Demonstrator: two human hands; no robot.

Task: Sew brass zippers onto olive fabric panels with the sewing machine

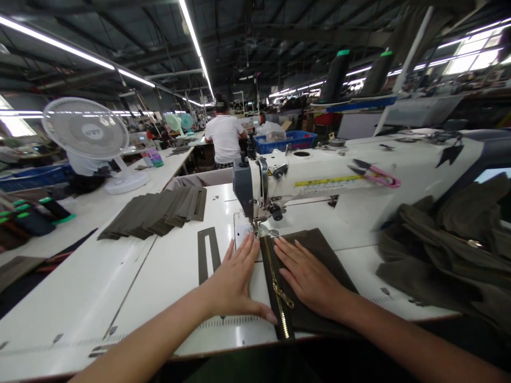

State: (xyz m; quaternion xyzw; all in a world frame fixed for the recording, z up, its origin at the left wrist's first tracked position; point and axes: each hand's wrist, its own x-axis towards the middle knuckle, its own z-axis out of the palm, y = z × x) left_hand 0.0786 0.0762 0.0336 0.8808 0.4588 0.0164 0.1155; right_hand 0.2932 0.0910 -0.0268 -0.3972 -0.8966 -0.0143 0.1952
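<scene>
A long factory hall under strip lights holds rows of sewing desks. Ahead, past the far edge of the white sewing desk, a co-worker in a white T-shirt sits with their back turned, near a blue plastic crate. A white pedestal fan stands on the neighbouring desk to the left.

An industrial sewing machine fills the far half of the desk, its head towards the left. A heap of olive fabric lies at the desk's right edge. Left of the machine, a stack of overlapping olive fabric strips sits near the far edge. Closer in, a single slotted olive strip lies flat on the desk.

The olive fabric panel lies at the near edge, its far end just under the presser foot, with a brass zipper along its left side. The zipper's slider sits partway along it.

The left hand is open and flat on the desk, fingers spread, its little finger at the zipper's edge. The right hand is also open, lying flat on the panel beside the zipper, with its fingertips close to the presser foot. Neither hand is gripping anything. Pink-handled thread snips rest on the machine's arm.
</scene>
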